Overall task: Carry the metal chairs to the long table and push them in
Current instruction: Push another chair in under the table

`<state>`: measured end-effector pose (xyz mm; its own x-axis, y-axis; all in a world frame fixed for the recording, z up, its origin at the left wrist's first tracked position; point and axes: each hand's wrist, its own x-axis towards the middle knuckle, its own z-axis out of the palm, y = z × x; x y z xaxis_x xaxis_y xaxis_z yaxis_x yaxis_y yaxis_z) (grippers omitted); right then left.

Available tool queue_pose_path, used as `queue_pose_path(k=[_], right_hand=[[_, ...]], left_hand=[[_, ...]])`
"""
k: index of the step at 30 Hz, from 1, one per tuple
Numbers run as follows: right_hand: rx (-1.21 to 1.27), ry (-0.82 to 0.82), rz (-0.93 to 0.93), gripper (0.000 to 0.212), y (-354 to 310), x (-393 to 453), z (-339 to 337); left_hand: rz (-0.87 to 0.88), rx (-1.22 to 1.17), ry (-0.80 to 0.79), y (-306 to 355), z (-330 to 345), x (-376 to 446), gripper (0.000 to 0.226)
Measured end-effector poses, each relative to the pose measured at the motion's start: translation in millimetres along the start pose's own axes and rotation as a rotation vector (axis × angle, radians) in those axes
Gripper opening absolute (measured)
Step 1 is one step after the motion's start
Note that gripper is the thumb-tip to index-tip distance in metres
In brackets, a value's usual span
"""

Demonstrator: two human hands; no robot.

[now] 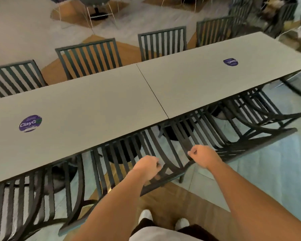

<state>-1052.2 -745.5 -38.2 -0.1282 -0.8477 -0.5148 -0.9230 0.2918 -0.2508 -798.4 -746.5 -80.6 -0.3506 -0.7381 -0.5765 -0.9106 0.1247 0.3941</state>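
At lower centre of the frame, the left hand [149,166] and right hand [202,156] were both curled around the top rail of a dark green slatted metal chair [165,153], whose seat sat partly under the near edge of the long grey table [97,105]. More matching chairs [89,58] lined the table's far side, upper left.

purple round sticker [30,123], second sticker [230,62], white shoes [145,215], wood-patterned floor [172,204]
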Motion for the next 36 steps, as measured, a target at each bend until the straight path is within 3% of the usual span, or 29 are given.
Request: queue_pose_path(k=[7, 22, 29, 36], right_hand=[[0.024, 0.039, 0.047, 0.032, 75, 17, -36], [-0.190, -0.087, -0.106, 0.033, 291, 100, -129], [-0.167, -0.130, -0.091, 0.026, 314, 124, -142], [-0.149, -0.189, -0.104, 0.037, 319, 121, -139]], left_hand=[[0.092, 0.039, -0.009, 84, -16, 53, 0.035], [-0.039, -0.094, 0.030, 300, 47, 140, 0.033], [-0.045, -0.073, 0.018, 318, 44, 168, 0.039], [-0.033, -0.055, -0.013, 323, 47, 193, 0.034]])
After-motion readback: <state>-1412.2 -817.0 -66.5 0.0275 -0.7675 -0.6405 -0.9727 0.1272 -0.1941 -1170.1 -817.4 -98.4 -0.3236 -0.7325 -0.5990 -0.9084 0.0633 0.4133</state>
